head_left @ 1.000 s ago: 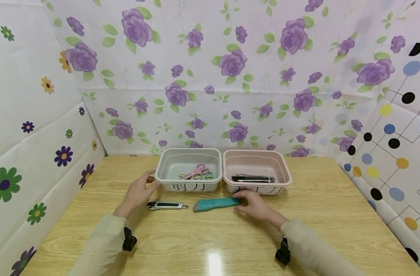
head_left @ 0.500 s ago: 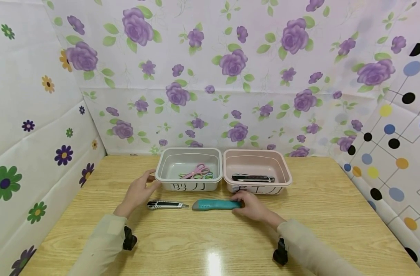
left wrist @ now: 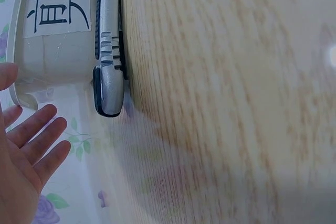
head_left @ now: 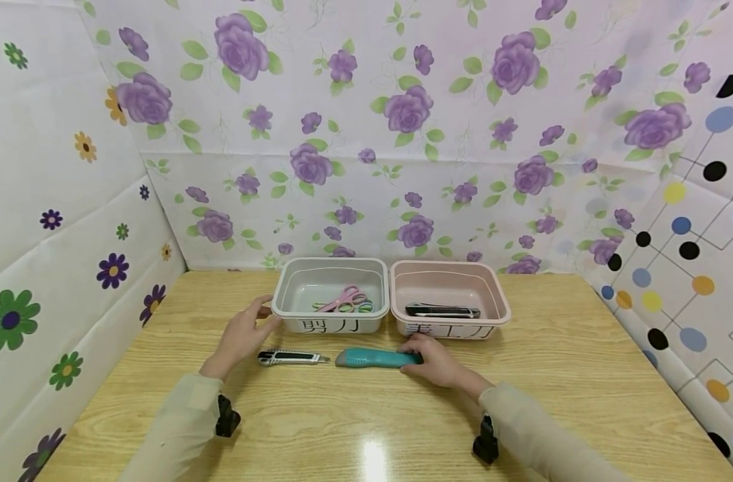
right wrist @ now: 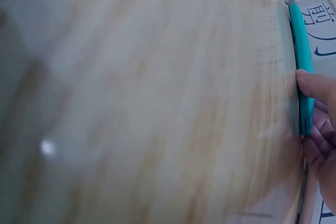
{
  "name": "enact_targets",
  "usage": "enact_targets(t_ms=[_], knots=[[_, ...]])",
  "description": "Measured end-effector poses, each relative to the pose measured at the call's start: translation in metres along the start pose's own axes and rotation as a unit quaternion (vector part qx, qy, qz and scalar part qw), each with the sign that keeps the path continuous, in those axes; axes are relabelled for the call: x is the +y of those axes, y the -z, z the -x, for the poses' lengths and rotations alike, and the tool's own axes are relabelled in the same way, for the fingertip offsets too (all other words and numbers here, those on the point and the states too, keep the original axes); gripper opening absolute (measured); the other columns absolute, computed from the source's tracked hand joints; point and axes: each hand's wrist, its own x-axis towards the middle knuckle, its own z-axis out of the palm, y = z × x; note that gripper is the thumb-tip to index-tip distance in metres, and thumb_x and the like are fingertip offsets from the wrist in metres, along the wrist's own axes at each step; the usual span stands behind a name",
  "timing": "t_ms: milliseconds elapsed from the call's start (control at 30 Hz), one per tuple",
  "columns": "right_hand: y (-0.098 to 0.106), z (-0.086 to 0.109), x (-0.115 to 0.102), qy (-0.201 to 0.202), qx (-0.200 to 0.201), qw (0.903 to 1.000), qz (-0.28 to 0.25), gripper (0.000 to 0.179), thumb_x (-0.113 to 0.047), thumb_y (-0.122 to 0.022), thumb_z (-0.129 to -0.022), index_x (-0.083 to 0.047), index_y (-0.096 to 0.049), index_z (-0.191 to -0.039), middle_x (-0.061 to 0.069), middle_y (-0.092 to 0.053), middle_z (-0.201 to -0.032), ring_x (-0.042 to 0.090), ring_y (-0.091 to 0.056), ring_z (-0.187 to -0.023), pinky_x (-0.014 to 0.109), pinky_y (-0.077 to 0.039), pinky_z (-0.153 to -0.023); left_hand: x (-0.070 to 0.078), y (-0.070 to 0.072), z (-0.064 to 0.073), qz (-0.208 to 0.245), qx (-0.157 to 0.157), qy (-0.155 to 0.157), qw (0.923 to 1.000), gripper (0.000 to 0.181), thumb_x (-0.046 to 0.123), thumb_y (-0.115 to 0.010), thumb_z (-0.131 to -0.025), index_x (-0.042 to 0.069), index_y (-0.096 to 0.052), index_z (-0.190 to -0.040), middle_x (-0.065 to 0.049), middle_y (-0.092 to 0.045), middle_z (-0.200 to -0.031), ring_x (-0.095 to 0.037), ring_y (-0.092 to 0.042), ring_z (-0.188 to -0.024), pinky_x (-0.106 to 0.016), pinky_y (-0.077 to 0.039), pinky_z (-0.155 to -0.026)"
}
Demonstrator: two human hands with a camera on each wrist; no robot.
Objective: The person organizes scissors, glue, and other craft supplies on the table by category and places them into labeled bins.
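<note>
In the head view my right hand [head_left: 434, 360] grips the right end of a teal utility knife [head_left: 369, 357] lying on the table. The right wrist view has the thumb [right wrist: 315, 83] on one side of the teal knife and the fingers on the other. My left hand [head_left: 241, 338] is at the left front corner of the grey bin [head_left: 330, 321], its fingers mostly straight; whether it touches the rim I cannot tell. A white and black utility knife [head_left: 290, 358] lies just in front of the grey bin, to the left of the teal one.
Pink-handled scissors [head_left: 345, 299] and other scissors lie in the grey bin. Right beside it stands a pink bin [head_left: 503, 309] holding black utility knives [head_left: 441, 311]. Both carry written labels. A flowered cloth [head_left: 366, 194] hangs behind the wooden table [head_left: 318, 415].
The right hand has shifted slightly left, and the teal knife has turned from a slight slant to nearly level. The left hand stays where it was.
</note>
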Motion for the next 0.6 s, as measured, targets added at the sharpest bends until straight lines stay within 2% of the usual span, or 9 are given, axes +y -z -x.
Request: enact_targets(t_ms=[333, 600], knots=[[0.0007, 0.004, 0.0009, 0.02, 0.022, 0.9995, -0.011, 0.029, -0.019, -0.072, -0.077, -0.005, -0.067, -0.103, 0.002, -0.057, -0.093, 0.011, -0.047, -0.078, 0.023, -0.04, -0.067, 0.0004, 0.0001, 0.0001, -0.001, 0.008, -0.004, 1.0, 0.054, 0.034, -0.054, -0.091, 0.001, -0.041, -0.132, -0.022, -0.061, -0.109, -0.04, -0.056, -0.102, -0.057, -0.044, -0.083], [0.0073, 0.0077, -0.003, 0.007, 0.028, 0.999, -0.036, 0.029, -0.019, -0.071, -0.078, -0.006, -0.068, -0.104, -0.001, -0.055, -0.095, 0.009, -0.047, -0.081, 0.022, -0.042, -0.068, 0.0009, 0.0007, -0.0001, -0.002, -0.003, 0.004, 1.0, 0.055, 0.035, -0.053, -0.091, 0.003, -0.039, -0.133, -0.022, -0.06, -0.112, -0.04, -0.055, -0.104, -0.057, -0.043, -0.085]])
